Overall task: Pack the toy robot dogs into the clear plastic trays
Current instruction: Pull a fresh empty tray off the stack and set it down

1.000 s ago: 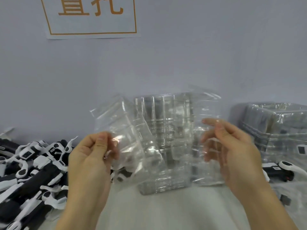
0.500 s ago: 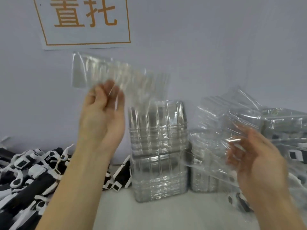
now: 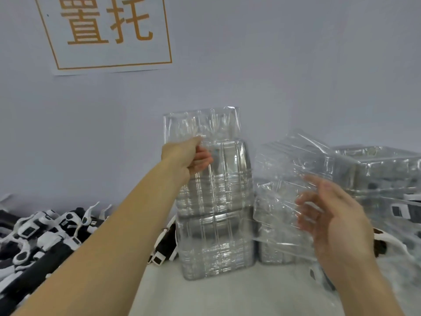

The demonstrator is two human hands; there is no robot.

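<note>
Left hand [image 3: 193, 159] is reaching out to the top of the tall stack of clear trays [image 3: 215, 215] at the wall, fingers curled on the lower edge of one upright tray [image 3: 201, 124]. Right hand [image 3: 337, 215] is gripping a second loose tray [image 3: 293, 179], thumb on the near face, fingers spread behind it. Trays are looking thin, very light, springy, glossy and likely slippery; probably creasing if squeezed mid-panel, so the stiffer rim and moulded ribs are the places to pinch. Toy robot dogs [image 3: 43, 229] are lying heaped at left on the table [image 3: 239, 295], none packed yet
</note>
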